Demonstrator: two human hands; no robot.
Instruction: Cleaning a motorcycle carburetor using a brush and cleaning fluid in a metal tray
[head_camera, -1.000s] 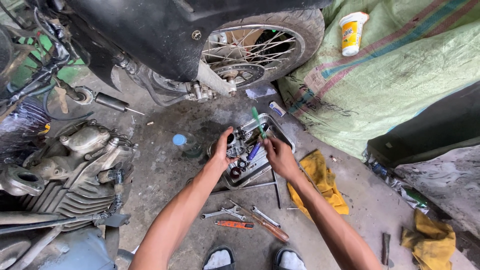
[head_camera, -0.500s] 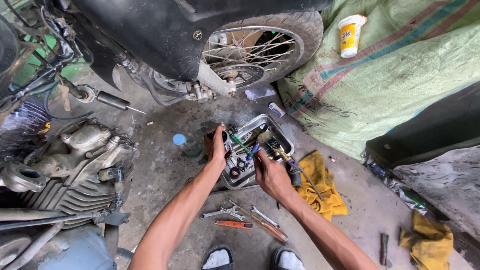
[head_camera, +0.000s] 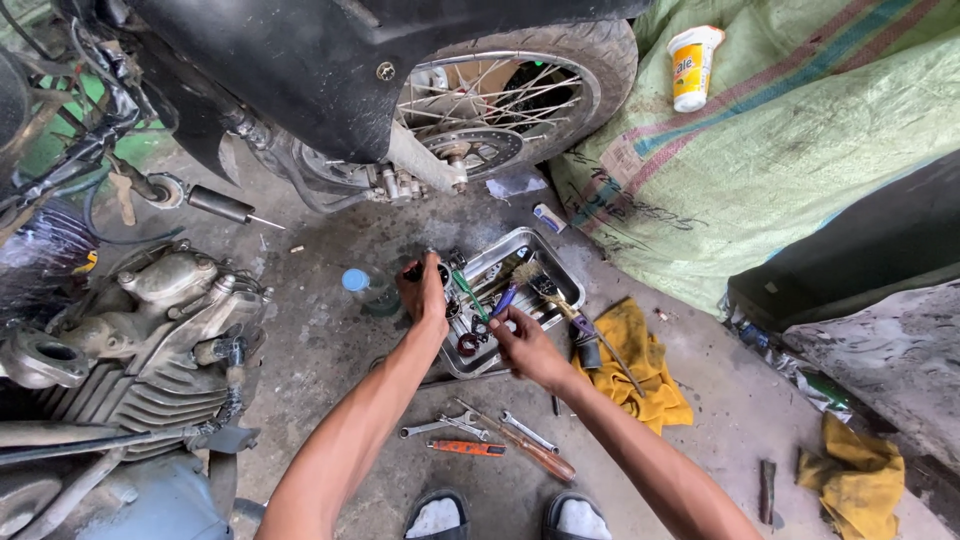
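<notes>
**Reaching into the metal tray of tools**

Both hands are held over a metal tray (head_camera: 545, 262) set on the concrete floor just below a motorcycle wheel (head_camera: 520, 105). The left hand (head_camera: 425, 292) is curled around a small dark part at the tray's left rim. The right hand (head_camera: 522, 338) is closed narrowly among the tools inside; what it grips cannot be told. A yellow rag (head_camera: 640, 365) lies just beside the tray, and wrenches (head_camera: 450, 428) are scattered near the feet.

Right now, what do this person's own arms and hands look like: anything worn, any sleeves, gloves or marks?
Both arms are bare from the bottom edge of the picture to the fingers: no sleeves, gloves, watch or rings visible. The left hand and the right hand show dark, greasy-looking smudges around the fingers. Both forearms are lean. Below them, the toes of two dark, open-toed sandals show.
</notes>
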